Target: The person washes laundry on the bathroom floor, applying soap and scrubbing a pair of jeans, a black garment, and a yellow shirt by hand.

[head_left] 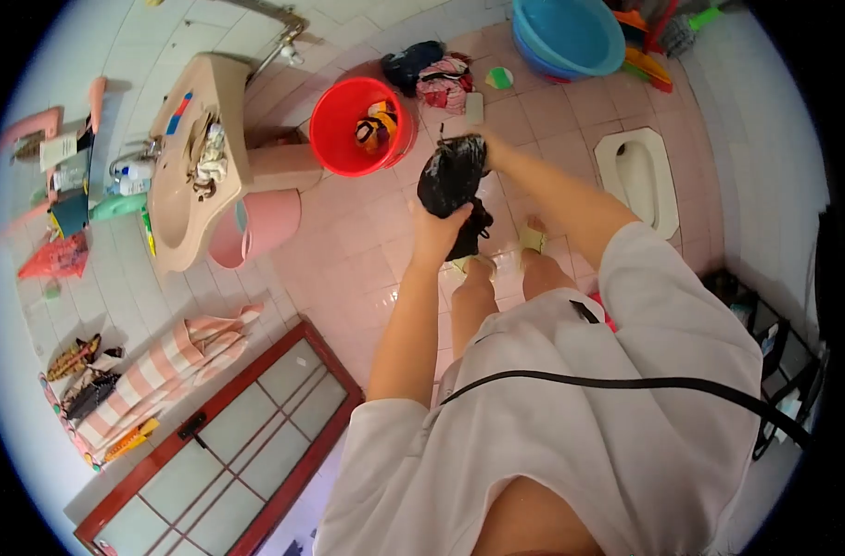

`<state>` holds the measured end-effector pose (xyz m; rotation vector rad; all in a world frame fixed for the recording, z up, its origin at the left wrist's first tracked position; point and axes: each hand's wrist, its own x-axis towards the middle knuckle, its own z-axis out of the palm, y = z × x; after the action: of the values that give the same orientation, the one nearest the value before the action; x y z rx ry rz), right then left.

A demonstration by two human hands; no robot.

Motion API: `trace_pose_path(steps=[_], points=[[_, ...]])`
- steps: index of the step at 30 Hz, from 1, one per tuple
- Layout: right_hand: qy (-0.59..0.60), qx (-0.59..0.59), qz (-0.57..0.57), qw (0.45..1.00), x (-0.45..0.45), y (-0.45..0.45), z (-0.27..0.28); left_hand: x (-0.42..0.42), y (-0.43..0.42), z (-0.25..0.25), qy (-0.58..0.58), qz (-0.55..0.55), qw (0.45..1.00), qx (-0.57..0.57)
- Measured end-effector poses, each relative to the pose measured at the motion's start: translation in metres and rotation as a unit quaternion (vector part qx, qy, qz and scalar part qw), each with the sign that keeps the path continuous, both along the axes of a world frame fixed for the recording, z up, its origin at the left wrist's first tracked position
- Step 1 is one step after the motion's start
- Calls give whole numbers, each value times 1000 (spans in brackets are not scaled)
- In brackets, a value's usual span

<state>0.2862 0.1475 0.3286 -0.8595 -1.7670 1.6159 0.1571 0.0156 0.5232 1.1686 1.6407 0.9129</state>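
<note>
A bunched black cloth item [452,181], possibly a garment, hangs between my two hands above the tiled floor. White streaks like suds mark its upper part, and a loose dark end with thin cords dangles beneath. My left hand [436,229] grips its lower left side, with fingers curled around it. At its upper right edge, my right hand [489,151] is closed on the cloth; the fingers are partly hidden. Just left of the cloth stands a red bucket [322,130] with yellow and dark fabric [376,127] inside. A pale rectangular block [475,108] lies beyond my right hand.
Dark and pink clothes [441,82] lie on the floor near blue basins [571,42]. A squat toilet [663,199] is at right. Left are a sink [177,208] holding cloth, a pink bin [279,227] and a red-framed door [292,445]. A black strap [571,377] crosses my shirt.
</note>
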Motion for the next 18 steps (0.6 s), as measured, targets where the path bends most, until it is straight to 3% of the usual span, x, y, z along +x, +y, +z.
trace_pose_path(steps=[2, 3, 4, 5, 6, 7, 8, 9, 10, 12, 14, 15, 17, 18], points=[[-148, 155, -45, 976, 0, 20, 77, -19, -5, -12, -46, 60, 997, -26], [-66, -149, -155, 974, -11, 31, 102, -29, -6, -16, 8, 108, 993, -52], [-256, -49, -123, 958, -20, 58, 91, -39, -9, -22, 60, 155, 983, -80], [-202, 82, -145, 965, -25, 62, 130, -51, -16, -30, 53, 166, 981, -82], [-190, 52, -180, 964, -35, 73, 150, -65, -22, -43, -15, 204, 971, -125], [-304, 72, -158, 937, -44, 89, 165, -80, -25, -53, -84, 238, 954, -164], [-311, 98, -207, 923, -54, 116, 151, -95, -26, -63, -153, 269, 930, -200], [-210, -38, -297, 931, -67, 117, 186, -107, -28, -66, -161, 275, 928, -195], [-261, 60, -286, 920, -71, 139, 199, -118, -35, -68, -199, 291, 910, -219], [-176, 21, -347, 921, -87, 172, 211, -142, -46, -75, -241, 308, 888, -241], [-147, 5, -394, 907, -97, 239, 181, -164, -53, -83, -221, 322, 883, -261], [-150, 9, -395, 906, -106, 239, 186, -176, -53, -85, -225, 320, 882, -261], [-27, 217, -350, 911, -122, 219, 209, -197, -52, -89, -205, 342, 880, -260], [-126, 133, -325, 928, -124, 201, 216, -206, -51, -93, -211, 338, 880, -260]])
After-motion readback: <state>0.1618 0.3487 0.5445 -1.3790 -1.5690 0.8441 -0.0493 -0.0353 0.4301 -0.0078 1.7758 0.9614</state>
